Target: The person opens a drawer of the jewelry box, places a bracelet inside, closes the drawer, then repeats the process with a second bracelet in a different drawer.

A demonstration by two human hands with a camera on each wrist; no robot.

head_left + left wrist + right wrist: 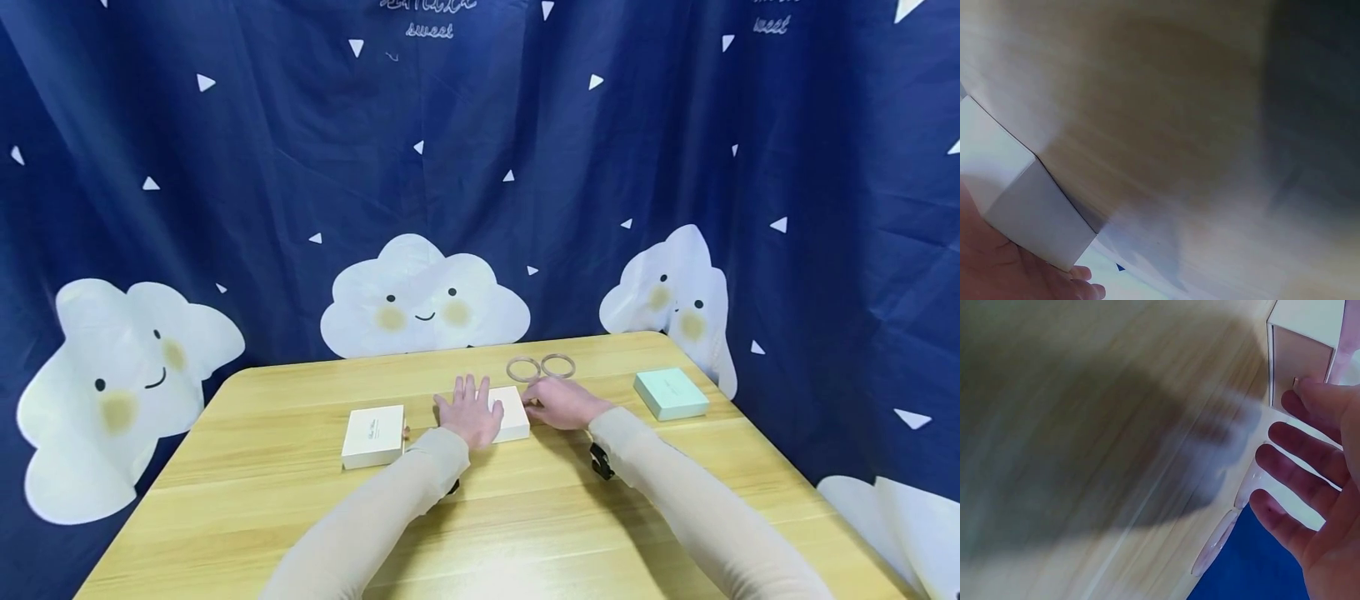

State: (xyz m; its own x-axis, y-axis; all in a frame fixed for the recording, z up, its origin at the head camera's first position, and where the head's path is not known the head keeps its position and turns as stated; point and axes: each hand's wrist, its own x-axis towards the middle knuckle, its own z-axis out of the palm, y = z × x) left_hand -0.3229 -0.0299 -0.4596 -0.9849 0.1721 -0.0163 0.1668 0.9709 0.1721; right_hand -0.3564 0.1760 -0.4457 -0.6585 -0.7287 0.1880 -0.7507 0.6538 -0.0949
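My left hand lies over the left part of a small white box, its fingers spread and straight. In the left wrist view the palm rests along the box. At the box's right side is my right hand. Up close in the right wrist view, its thumb and forefinger pinch a small pull tab on the pinkish end of the box, while the other fingers stay spread. Just behind the right hand, two pinkish-brown bangles lie side by side.
To the left stands another white box with dark lettering and a brown tab on its right side. A mint-green box sits near the right edge of the wooden table. Behind hangs a dark blue curtain with clouds.
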